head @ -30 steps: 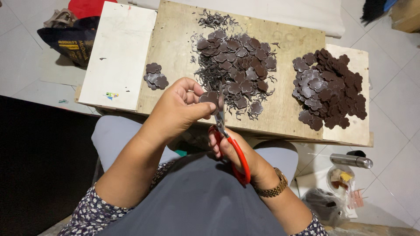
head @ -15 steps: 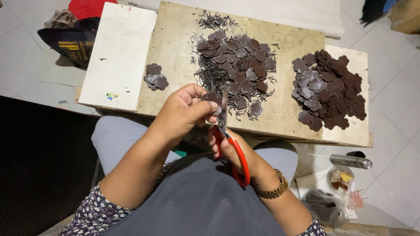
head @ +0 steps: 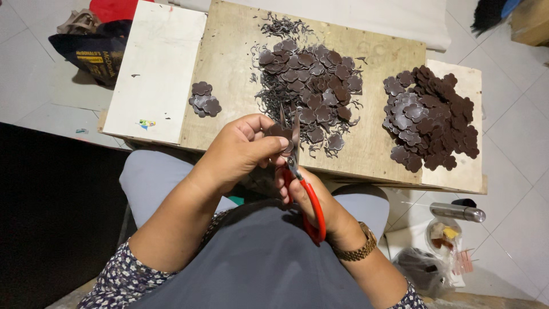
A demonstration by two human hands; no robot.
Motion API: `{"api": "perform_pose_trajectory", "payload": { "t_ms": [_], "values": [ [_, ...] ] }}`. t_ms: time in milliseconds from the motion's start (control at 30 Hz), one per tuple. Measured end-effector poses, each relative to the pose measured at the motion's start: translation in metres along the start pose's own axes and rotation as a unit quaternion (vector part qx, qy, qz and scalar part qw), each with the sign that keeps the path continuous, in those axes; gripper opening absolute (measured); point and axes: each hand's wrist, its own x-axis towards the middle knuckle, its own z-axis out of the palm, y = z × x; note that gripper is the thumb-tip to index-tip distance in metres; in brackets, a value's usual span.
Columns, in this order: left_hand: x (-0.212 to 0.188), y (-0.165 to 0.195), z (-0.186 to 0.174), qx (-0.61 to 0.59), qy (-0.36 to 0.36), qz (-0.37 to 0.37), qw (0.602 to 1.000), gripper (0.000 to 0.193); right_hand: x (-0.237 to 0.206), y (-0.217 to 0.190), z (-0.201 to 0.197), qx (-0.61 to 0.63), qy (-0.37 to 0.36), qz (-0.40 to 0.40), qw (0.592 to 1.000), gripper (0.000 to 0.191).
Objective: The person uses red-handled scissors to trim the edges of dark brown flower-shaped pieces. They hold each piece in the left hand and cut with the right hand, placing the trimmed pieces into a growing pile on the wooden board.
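Note:
My left hand (head: 243,150) pinches a small dark brown flower-shaped piece (head: 278,132) over the near edge of a wooden board (head: 229,74). My right hand (head: 311,203) grips red-handled scissors (head: 303,189), whose blades point up and close around that piece. A big heap of brown flower pieces and thin curly offcuts (head: 311,91) lies on the board just beyond the blades. A second heap of flower pieces (head: 432,117) sits at the right, and a small stack (head: 204,98) at the left.
A white board (head: 154,68) lies left of the wooden one. A dark bag (head: 94,48) rests on the tiled floor at far left. At lower right stand a metal cylinder (head: 457,212) and a small container (head: 443,234).
My left hand has turned the brown piece slightly against the scissor blades. Both hands stay over my lap at the board's near edge.

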Motion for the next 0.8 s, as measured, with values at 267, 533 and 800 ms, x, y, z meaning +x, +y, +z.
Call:
{"api": "perform_pose_trajectory", "payload": {
  "t_ms": [267, 533, 800],
  "values": [
    [-0.001, 0.003, 0.003, -0.015, -0.015, -0.001, 1.0, 0.008, -0.003, 0.006, -0.006, -0.012, 0.012, 0.018, 1.0, 0.065],
    [0.001, 0.0, 0.006, -0.048, 0.002, -0.046, 0.998, 0.007, -0.001, -0.005, 0.001, -0.034, 0.011, -0.027, 0.999, 0.062],
    [0.006, -0.015, 0.007, -0.017, 0.03, -0.019, 0.999, 0.011, 0.001, -0.003, 0.003, 0.04, 0.039, -0.025, 0.998, 0.052]
  ]
}}
